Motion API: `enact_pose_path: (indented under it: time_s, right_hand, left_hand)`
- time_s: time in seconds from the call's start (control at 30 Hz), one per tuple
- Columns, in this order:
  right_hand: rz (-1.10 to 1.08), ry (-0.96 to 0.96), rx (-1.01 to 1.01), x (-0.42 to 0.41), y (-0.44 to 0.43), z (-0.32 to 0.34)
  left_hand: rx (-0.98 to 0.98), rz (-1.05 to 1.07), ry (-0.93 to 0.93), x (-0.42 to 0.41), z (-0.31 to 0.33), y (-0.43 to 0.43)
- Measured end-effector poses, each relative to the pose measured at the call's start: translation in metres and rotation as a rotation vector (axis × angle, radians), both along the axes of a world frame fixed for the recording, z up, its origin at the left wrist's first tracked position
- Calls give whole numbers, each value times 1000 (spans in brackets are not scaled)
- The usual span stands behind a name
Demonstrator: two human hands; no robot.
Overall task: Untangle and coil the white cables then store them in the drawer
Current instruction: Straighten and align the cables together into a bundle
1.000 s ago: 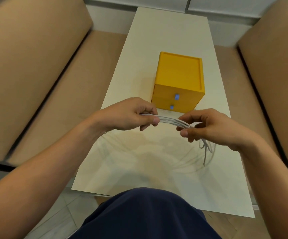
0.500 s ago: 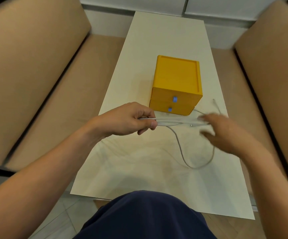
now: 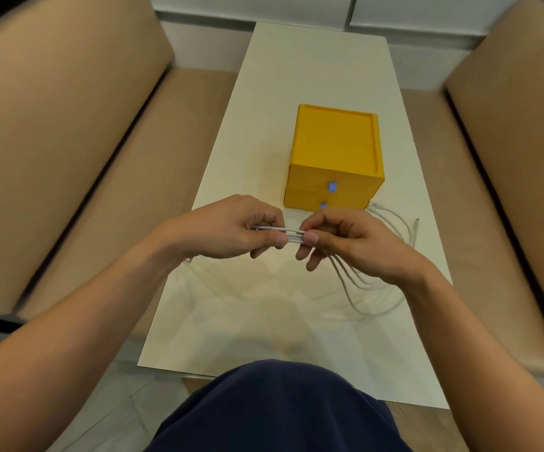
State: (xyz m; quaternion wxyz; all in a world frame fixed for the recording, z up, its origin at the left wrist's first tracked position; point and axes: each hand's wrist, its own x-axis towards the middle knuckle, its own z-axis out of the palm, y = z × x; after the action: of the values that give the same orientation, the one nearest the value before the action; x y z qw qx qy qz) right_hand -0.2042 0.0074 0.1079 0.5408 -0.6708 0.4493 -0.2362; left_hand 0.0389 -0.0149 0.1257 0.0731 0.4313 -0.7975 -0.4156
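A bundle of white cables [image 3: 293,235] stretches level between my two hands above the table. My left hand [image 3: 231,228] pinches the bundle's left part between thumb and fingers. My right hand [image 3: 348,243] pinches it just to the right, thumb tip close to the left thumb. Loose cable loops [image 3: 358,288] trail from under my right hand down onto the table, and cable ends with plugs [image 3: 391,216] lie to the right of the drawer unit. The yellow two-drawer box [image 3: 335,158] stands just beyond my hands, both drawers closed, each with a small blue handle.
The narrow cream table [image 3: 296,76] runs away from me between two tan sofa seats [image 3: 84,158]. My dark blue knee [image 3: 273,409] fills the bottom centre. A white wall base lies at the far end.
My right hand swept out to the right, drawing cable along, then came back beside the left hand and pinched the bundle again. More strands now lie together between the hands.
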Motion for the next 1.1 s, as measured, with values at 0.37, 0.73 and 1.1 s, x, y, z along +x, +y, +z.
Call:
enact_pose_path:
  time_s: [0.37,0.73,1.1]
  right_hand:
    - [-42,386,-72,5,-1,30]
    - [-21,614,-187,5,-2,28]
    - [-22,349,-71,-6,-11,28]
  left_hand:
    - [-33,-35,-22,-3,1,-3]
    - [-45,-105,-105,-7,3,-10]
    - [23,-85,-49,-1,9,-12]
